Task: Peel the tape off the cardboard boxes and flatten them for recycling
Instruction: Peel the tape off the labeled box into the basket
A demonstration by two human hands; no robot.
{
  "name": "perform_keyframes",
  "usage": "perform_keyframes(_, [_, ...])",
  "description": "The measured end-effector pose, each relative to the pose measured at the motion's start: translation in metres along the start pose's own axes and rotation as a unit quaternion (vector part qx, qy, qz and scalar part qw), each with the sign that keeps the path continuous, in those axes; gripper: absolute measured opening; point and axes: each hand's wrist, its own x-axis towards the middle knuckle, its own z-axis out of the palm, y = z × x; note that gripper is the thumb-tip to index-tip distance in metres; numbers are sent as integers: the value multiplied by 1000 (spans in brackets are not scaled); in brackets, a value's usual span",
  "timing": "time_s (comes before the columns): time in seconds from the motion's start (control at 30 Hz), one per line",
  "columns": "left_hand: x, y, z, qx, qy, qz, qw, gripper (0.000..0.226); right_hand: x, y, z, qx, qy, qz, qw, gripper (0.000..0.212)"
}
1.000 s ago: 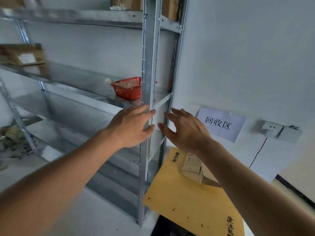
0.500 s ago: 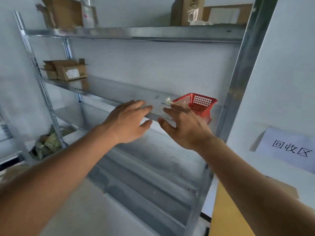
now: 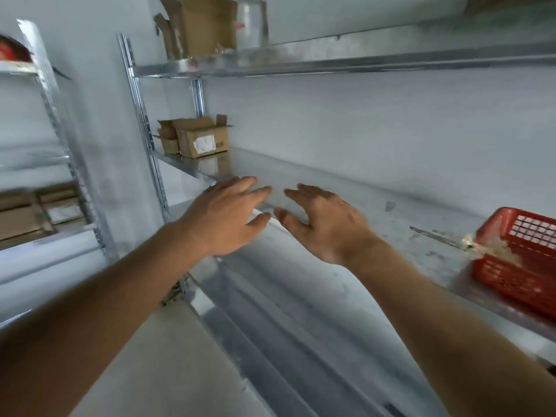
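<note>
Both hands are extended toward the middle metal shelf (image 3: 346,188) with nothing in either grip. The left hand (image 3: 224,216) and the right hand (image 3: 323,225) have fingers spread and relaxed, close together but apart. The cardboard boxes (image 3: 197,139), flaps open, sit at the shelf's far left end, well apart from the hands. A red basket (image 3: 517,263) stands at the right end. More cardboard (image 3: 200,24) rests on the upper shelf (image 3: 331,60).

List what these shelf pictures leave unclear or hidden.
Head view only:
- Label text on the small cardboard box: too small, blurred.
- Red basket: cut off by the right edge.
- Tall box on the top shelf: cut off by the top edge.
- Left rack's boxes: motion blur.
</note>
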Motion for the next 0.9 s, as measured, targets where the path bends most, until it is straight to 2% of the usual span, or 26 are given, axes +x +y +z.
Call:
perform_keyframes(0.1, [32, -62, 19, 10, -7, -31, 999, 61, 77, -8, 29, 15, -6, -26, 1000, 60])
perform_keyframes(0.3, [83, -186, 55, 22, -13, -80, 996, 64, 203, -41, 85, 33, -20, -62, 997, 51])
perform_keyframes(0.4, [108, -248, 81, 16, -14, -91, 996, 63, 264, -59, 122, 25, -21, -65, 997, 54])
perform_keyframes(0.67, [181, -426, 142, -19, -22, -50, 998, 58, 425, -114, 218, 2, -28, -29, 999, 54])
perform_keyframes(0.8, [221, -509, 159, -32, -19, -19, 999, 59, 494, -140, 247, -10, -27, -7, 1000, 61])
perform_keyframes(0.9, [248, -555, 172, -37, -19, -13, 999, 60, 539, -152, 258, -14, -18, 13, 1000, 56])
